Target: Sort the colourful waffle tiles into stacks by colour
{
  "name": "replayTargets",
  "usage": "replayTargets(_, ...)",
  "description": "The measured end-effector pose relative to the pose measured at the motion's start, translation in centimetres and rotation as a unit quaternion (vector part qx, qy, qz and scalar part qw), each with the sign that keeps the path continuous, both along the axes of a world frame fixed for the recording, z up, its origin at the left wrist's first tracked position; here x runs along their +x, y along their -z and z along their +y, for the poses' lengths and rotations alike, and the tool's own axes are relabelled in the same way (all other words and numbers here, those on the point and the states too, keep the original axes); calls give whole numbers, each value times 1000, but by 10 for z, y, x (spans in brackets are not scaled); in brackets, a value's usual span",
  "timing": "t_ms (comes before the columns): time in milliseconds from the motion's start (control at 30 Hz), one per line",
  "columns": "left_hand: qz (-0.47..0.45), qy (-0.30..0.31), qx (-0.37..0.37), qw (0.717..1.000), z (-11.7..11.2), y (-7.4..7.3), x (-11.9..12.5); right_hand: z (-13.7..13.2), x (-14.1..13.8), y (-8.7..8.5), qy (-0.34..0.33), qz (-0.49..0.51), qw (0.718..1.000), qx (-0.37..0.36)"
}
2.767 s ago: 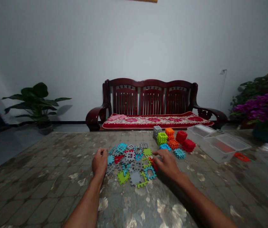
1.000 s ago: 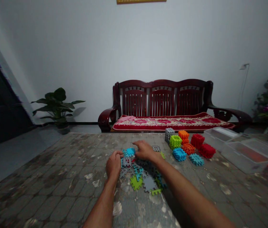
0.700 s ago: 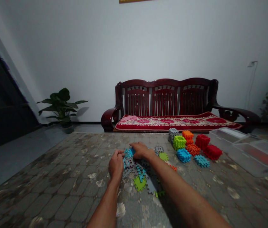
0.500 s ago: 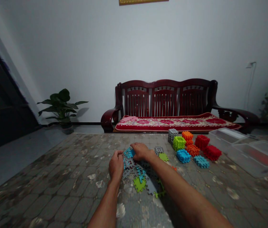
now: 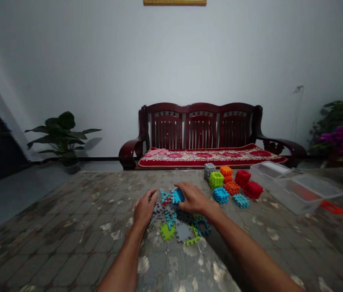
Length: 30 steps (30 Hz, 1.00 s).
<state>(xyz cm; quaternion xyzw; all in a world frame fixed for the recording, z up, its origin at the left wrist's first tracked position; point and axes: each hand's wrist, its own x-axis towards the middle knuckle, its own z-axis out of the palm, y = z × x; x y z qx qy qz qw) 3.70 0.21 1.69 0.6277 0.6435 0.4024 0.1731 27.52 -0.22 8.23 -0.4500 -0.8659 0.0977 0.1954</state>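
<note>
Blue notched piece (image 5: pixel 177 196) sits at the far side of the tile pile (image 5: pixel 171 219), pinched between thumb and fingers of the right hand (image 5: pixel 195 198). The left hand (image 5: pixel 143 207) lies along the pile's left edge, fingers bent; whether its grip holds a tile, I cannot tell. From there the patterned desk (image 5: pixel 83 231) stretches widely to its left edge. Rightward, room is tighter: the blue stack (image 5: pixel 221 195) is near the right hand, with red stacks (image 5: pixel 253 190) and a clear plastic box (image 5: pixel 297 202) beyond. The grey stack (image 5: pixel 209 172) stands by the desk's far edge.

Head-worn view, forward and down, hands (image 5: pixel 143 209) near
</note>
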Motion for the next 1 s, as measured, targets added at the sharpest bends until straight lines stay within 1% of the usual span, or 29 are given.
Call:
replayTargets(133,-11,-42,-18,999,6,7,-5,-23,43,11,28,-9,999,-12)
replayTargets(233,-5,-41,-20,999,9,9,-6,-34,68,22,46,-14,999,-23)
replayTargets(400,-12,-41,-10,999,8,8,-8,-43,95,41,81,28,996,-22)
replayTargets(500,-11,-43,-5,999,8,8,-9,-50,105,49,112,47,993,-12)
replayTargets(600,-8,-44,-8,999,9,8,-9,-55,115,49,147,59,987,-9)
replayTargets(700,-4,-49,-14,999,9,7,-10,-52,129,41,181,93,979,14)
replayTargets(833,1,-52,-15,999,8,4,-9,-37,153,31,191,154,968,58)
replayTargets(933,5,-51,-18,999,7,2,-9,-25,166,32,209,170,961,57)
replayTargets(1000,6,-54,-21,998,7,2,-9,-20,168,35,209,168,962,54)
